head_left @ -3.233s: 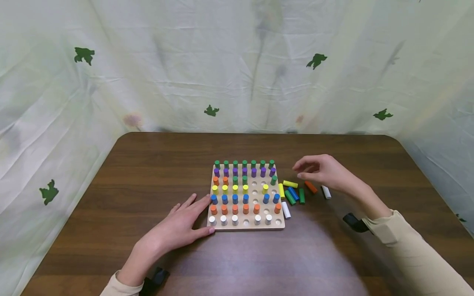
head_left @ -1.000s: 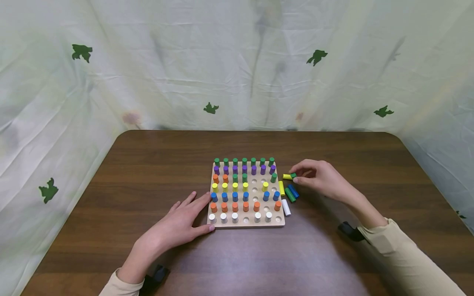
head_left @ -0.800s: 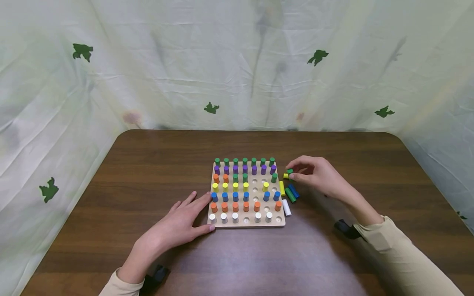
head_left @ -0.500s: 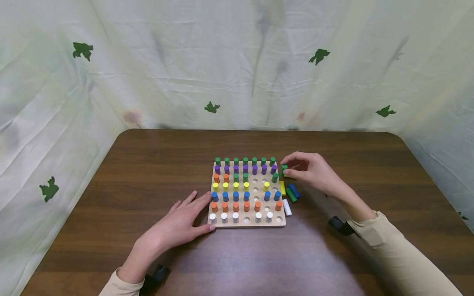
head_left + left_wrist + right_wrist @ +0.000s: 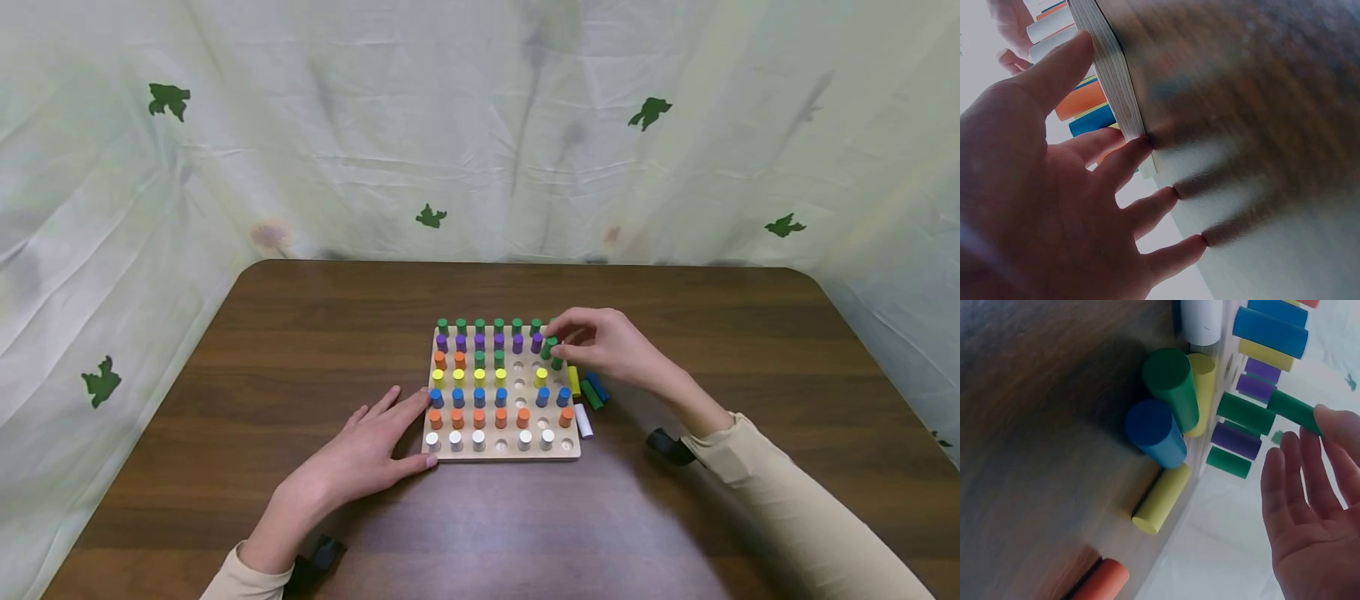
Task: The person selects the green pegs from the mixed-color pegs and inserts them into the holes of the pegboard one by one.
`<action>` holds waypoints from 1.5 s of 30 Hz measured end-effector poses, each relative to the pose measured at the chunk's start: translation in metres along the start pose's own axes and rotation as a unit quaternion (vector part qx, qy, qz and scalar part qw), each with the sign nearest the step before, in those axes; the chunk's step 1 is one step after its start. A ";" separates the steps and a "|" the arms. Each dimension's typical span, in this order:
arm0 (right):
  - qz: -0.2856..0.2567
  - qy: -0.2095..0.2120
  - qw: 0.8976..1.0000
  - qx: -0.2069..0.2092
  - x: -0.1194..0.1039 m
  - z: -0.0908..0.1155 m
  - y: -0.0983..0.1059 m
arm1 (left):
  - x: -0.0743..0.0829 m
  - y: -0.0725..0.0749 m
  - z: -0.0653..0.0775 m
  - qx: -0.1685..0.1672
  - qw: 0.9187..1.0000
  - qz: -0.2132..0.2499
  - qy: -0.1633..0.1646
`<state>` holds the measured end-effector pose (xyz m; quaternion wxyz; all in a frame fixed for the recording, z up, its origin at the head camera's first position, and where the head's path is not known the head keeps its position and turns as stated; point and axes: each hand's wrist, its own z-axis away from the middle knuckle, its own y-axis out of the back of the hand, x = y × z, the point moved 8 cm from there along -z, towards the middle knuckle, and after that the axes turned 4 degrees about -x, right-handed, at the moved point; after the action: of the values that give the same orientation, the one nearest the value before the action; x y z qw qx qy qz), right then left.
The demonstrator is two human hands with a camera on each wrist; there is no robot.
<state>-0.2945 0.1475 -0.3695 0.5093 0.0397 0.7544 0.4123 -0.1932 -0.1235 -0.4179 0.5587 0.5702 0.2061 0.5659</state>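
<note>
Between its thumb and fingertips, my right hand [image 5: 603, 342] pinches a green peg [image 5: 549, 347] above the right part of the wooden pegboard [image 5: 489, 455]. The right wrist view shows this held peg [image 5: 1293, 411] tilted, close beside the standing pegs. Green, purple, orange, yellow, blue and white pegs stand in rows on the board, with several bare holes among them toward the right. My left hand [image 5: 360, 450] lies with fingers spread at the board's left side. Its thumb [image 5: 1063, 69] and a fingertip touch the board's edge, seen in the left wrist view.
Loose pegs lie right of the board: yellow [image 5: 573, 381], green [image 5: 592, 395], blue [image 5: 597, 386] and white [image 5: 583, 422]. Another yellow peg [image 5: 1161, 499] and an orange peg [image 5: 1104, 582] show in the right wrist view. A pale curtain hangs behind the brown table [image 5: 337, 308].
My right hand, earlier holding nothing over the loose pegs, has picked up a green peg and carried it left from the table to over the board. The left hand stays put.
</note>
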 end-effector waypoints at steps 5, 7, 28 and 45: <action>0.020 0.005 1.000 -0.017 0.001 -0.005 -0.008 | 0.001 0.000 0.000 -0.001 1.000 0.001 -0.003; 0.029 0.005 0.999 -0.020 0.002 -0.006 -0.010 | 0.001 -0.001 -0.001 -0.001 1.000 0.000 -0.003; 0.096 -0.002 0.995 -0.041 0.006 -0.008 -0.018 | 0.002 -0.001 -0.001 0.000 1.000 0.000 -0.003; 0.094 -0.012 0.995 -0.023 -0.002 0.005 0.000 | 0.000 -0.001 0.000 -0.004 1.000 0.004 0.004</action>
<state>-0.2899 0.1496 -0.3685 0.4781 0.1039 0.7316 0.4748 -0.1930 -0.1231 -0.4188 0.5582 0.5661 0.2040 0.5712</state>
